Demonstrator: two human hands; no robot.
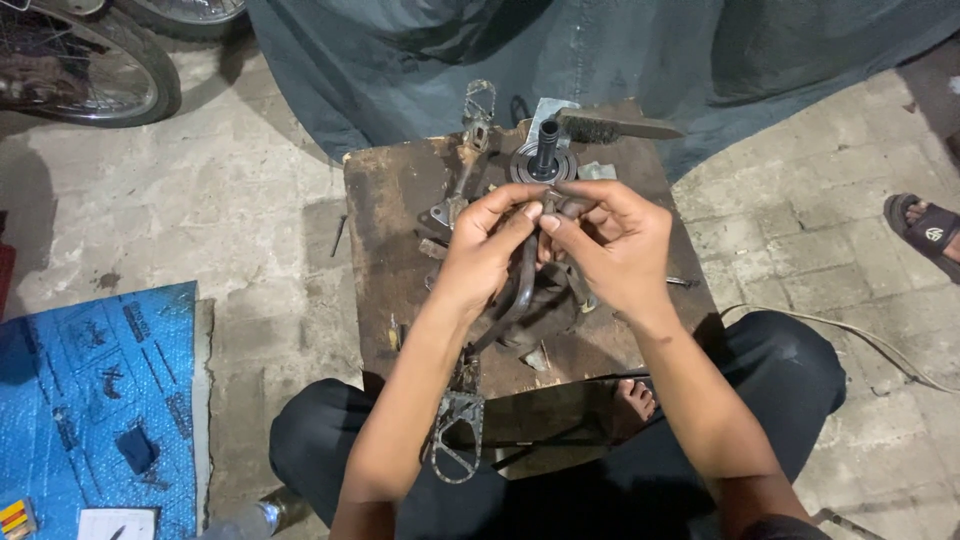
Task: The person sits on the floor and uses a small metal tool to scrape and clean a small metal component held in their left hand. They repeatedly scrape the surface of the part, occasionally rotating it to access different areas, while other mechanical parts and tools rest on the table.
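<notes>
A seated person's left hand [490,245] and right hand [615,250] meet over a worn wooden workbench [385,215], fingers of both pinched closed on the top end of a dark, curved metal footrest bar [522,290]. The bar's long axis runs from the fingertips at the bench's middle down and toward the person, bending left to end in a serrated, cut-out metal footpeg [458,435] that hangs off the near edge above the lap. What exactly sits between the fingertips is too small to tell. A second footpeg [479,100] of the same toothed, oval shape points away at the bench's far edge. Just beyond the hands stands a round, greasy metal hub with an upright black shaft [546,155], and a flat grey wire brush [610,127] lies crosswise behind it. The bench top is stained, scuffed and oil-dark. On the stone-paved floor to the left lies a blue plastic sheet [100,400] printed with dark diagrams; a spoked wheel [80,60] shows at upper left, a sandalled foot [925,230] at right.
</notes>
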